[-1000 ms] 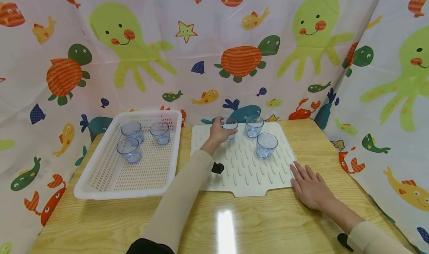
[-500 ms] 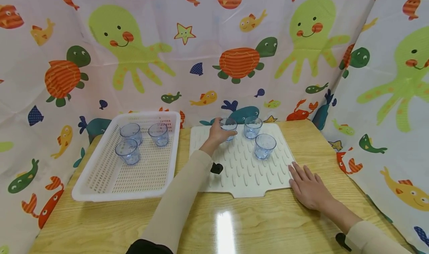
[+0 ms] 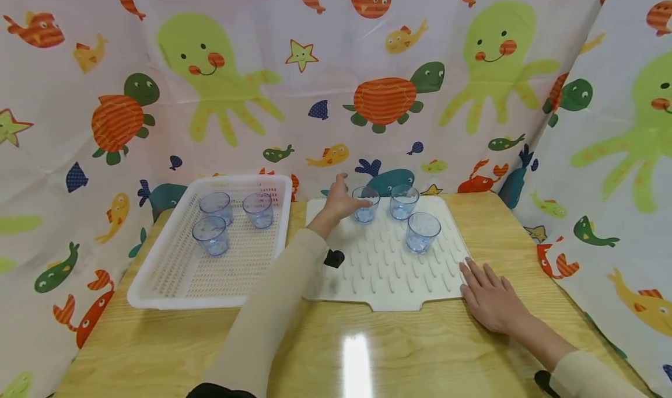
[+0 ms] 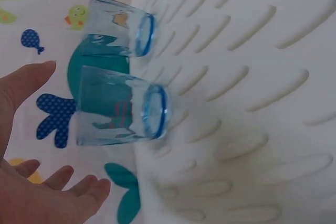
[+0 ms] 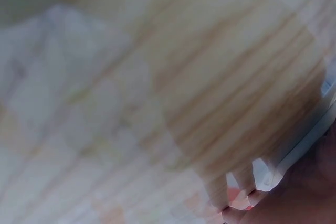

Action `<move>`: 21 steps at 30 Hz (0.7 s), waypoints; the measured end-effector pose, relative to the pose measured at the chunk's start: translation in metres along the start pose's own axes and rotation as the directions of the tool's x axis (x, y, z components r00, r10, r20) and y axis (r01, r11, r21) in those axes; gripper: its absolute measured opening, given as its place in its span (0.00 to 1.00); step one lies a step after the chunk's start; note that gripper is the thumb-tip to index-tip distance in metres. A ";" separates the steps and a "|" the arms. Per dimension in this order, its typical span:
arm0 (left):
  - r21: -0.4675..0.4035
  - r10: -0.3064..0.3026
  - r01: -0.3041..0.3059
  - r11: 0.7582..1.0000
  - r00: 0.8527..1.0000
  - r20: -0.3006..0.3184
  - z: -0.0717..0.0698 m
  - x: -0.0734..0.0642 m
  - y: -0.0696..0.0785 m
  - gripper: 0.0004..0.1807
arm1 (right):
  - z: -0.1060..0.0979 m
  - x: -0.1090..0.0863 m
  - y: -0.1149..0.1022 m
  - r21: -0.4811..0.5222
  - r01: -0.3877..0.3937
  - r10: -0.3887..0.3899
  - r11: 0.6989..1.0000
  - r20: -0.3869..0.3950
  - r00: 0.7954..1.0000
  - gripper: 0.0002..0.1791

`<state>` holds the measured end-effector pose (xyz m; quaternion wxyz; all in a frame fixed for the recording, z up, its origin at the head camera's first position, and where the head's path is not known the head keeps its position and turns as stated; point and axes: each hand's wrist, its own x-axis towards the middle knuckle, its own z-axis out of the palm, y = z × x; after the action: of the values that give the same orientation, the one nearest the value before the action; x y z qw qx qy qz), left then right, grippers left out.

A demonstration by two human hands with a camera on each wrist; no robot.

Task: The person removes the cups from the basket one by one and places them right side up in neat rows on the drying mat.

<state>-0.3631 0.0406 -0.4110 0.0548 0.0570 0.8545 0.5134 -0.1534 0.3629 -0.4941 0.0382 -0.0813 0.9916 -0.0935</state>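
Clearly, the left hand [image 3: 338, 204] has its thumb and fingers spread wide, just beside a clear, blue-tinted glass tumbler [image 3: 366, 215] standing upright on a flat, white, ridged board [image 3: 388, 278]. Two matching tumblers [image 3: 422, 237] stand to its right. Over at the board's right edge, the right hand [image 3: 493, 306] rests with fingers straight. Three more such tumblers [image 3: 212, 240] sit in a white, perforated plastic basket [image 3: 231, 275] to the left.
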 end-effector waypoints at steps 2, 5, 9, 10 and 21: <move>0.002 0.012 -0.012 1.000 1.000 -0.005 -0.006 -0.002 0.004 0.55 | 0.001 -0.001 0.001 0.005 0.006 -0.006 1.000 -0.003 1.000 0.34; 0.010 0.012 -0.011 1.000 1.000 -0.010 -0.012 -0.005 0.007 0.54 | 0.001 -0.001 0.002 0.014 0.012 -0.012 1.000 0.000 1.000 0.34; 0.011 0.004 -0.004 1.000 1.000 -0.008 -0.018 -0.007 0.011 0.54 | 0.001 -0.001 0.002 0.009 0.023 -0.023 1.000 -0.004 1.000 0.34; 0.010 0.002 -0.002 1.000 1.000 -0.005 -0.020 -0.008 0.012 0.53 | 0.001 -0.001 0.002 0.006 0.027 -0.027 1.000 -0.011 1.000 0.34; 0.020 -0.009 0.008 1.000 0.999 0.042 -0.040 -0.032 0.025 0.47 | 0.001 0.000 -0.001 0.001 0.018 -0.018 1.000 0.007 1.000 0.35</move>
<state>-0.3362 0.0123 -0.3690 0.0743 0.0645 0.8585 0.5033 -0.1535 0.3616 -0.4952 0.0408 -0.0906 0.9906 -0.0942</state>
